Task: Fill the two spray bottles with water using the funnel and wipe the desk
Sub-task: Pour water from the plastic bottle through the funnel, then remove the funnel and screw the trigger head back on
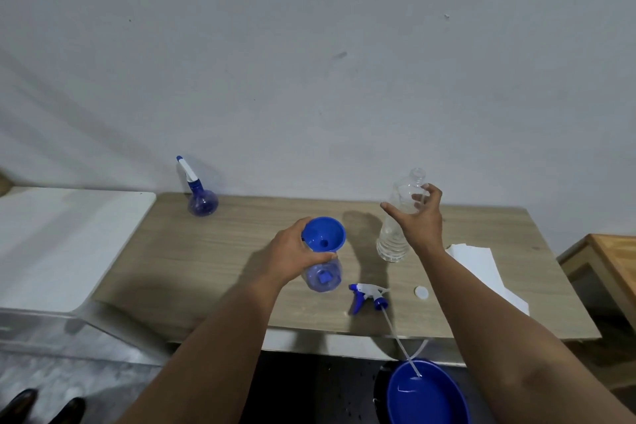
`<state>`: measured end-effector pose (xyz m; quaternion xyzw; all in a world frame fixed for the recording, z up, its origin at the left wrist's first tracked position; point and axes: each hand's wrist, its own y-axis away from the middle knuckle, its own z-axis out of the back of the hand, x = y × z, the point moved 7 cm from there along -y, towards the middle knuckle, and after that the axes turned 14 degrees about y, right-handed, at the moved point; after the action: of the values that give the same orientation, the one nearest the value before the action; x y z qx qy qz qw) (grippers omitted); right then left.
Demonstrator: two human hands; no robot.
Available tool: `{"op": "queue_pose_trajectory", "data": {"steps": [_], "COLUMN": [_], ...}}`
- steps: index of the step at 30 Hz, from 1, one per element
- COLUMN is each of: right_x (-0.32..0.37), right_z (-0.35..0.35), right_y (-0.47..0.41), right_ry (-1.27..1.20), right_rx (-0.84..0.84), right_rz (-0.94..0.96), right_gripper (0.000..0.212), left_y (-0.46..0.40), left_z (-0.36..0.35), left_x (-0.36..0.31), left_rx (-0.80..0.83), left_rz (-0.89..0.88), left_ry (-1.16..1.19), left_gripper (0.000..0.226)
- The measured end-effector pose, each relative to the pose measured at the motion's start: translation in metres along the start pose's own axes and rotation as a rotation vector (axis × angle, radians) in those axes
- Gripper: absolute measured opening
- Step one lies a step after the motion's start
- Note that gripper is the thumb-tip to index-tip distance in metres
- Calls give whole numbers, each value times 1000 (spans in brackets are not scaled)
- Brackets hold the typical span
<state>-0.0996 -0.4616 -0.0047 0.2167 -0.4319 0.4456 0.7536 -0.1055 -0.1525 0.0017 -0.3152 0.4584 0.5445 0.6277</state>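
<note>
A blue funnel [323, 234] sits in the neck of an open, blue-tinted spray bottle [323, 277] standing mid-desk. My left hand [292, 255] grips that bottle's neck just under the funnel. Its trigger head [366, 294] with a long tube lies on the desk to the right. A clear water bottle [392, 244], uncapped, stands further right. My right hand [418, 217] is spread in front of its upper part, fingertips at its shoulder, without a closed grip. The second spray bottle [202, 203], round and with its head on, stands at the back left by the wall.
A white cap [421, 293] and white paper towels [481, 268] lie on the right of the wooden desk [223, 251]. A blue basin [426, 392] sits below the front edge. A white counter [69, 234] adjoins the left; another wooden table [612, 258] stands right.
</note>
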Motion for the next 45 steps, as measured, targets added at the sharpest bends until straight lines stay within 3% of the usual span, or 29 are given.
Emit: {"op": "queue_pose_trajectory", "data": {"steps": [6, 11, 14, 18, 20, 27, 28, 30, 32, 34, 37, 40, 45], "right_x": [-18, -27, -38, -49, -47, 28, 45, 79, 105, 121, 136, 141, 145], "right_z": [3, 8, 15, 22, 11, -41, -45, -56, -73, -90, -107, -116, -119], "right_y": [13, 39, 59, 94, 111, 114, 110, 100, 93, 90, 88, 86, 85], "right_ry": [42, 37, 96, 145, 103, 66, 85, 225, 491, 776, 1055, 1151, 1176], "right_rx": [60, 55, -63, -214, -148, 104, 136, 245, 460, 617, 651, 661, 651], "right_rz": [-47, -78, -113, -120, -75, 250, 284, 350, 371, 421, 500, 494, 488], "right_gripper": [126, 121, 98, 35, 22, 19, 24, 54, 88, 104, 84, 62, 61], "left_y": [0, 3, 3, 6, 5, -4, -6, -8, -12, -15, -18, -26, -16], "left_z": [-1, 1, -1, -6, -9, -25, -29, -32, -36, -41, -42, -45, -46], "left_x": [7, 12, 22, 47, 63, 71, 72, 69, 71, 75, 81, 99, 77], "left_rx": [7, 13, 28, 65, 74, 102, 123, 129, 121, 130, 97, 97, 107], "left_rz": [-1, 3, 28, 100, 110, 157, 161, 172, 198, 229, 275, 274, 272], "left_ry": [10, 15, 68, 117, 111, 78, 50, 0, 35, 82, 100, 47, 107], "left_gripper": [99, 121, 133, 148, 138, 81, 74, 56, 41, 32, 37, 28, 25]}}
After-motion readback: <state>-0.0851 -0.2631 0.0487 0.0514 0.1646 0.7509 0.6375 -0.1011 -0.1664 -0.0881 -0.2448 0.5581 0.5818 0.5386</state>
